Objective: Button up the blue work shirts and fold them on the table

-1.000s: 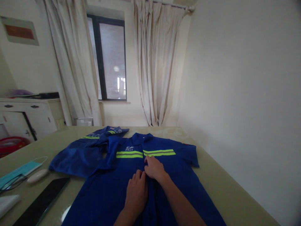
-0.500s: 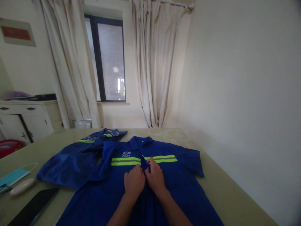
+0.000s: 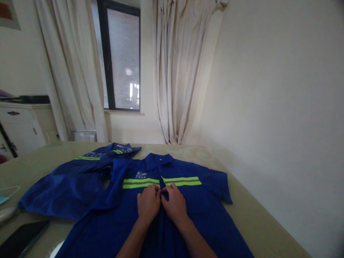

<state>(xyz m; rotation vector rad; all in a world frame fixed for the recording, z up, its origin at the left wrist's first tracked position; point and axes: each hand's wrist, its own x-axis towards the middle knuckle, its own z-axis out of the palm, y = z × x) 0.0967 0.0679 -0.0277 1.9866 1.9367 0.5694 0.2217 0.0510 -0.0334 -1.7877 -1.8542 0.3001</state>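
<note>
A blue work shirt (image 3: 204,211) with yellow-green reflective stripes lies flat, front up, on the table (image 3: 255,222). My left hand (image 3: 147,203) and my right hand (image 3: 174,201) sit side by side on the shirt's front placket, just below the stripes. Both have their fingers curled and pinched on the placket edges at the centre line. A second blue shirt (image 3: 72,182) of the same kind lies crumpled to the left, its edge overlapped by the first shirt's sleeve.
A dark phone or tablet (image 3: 21,238) lies at the table's near left, with a white oval object (image 3: 5,214) and a face mask strap (image 3: 8,190) beyond it. A white cabinet (image 3: 18,125) stands at left. Curtains (image 3: 177,79) and a window (image 3: 120,61) are behind; a wall (image 3: 282,107) runs along the right.
My left hand has moved up the shirt front to meet my right hand at the placket, and both have closed on the fabric. The view has shifted slightly rightward and down.
</note>
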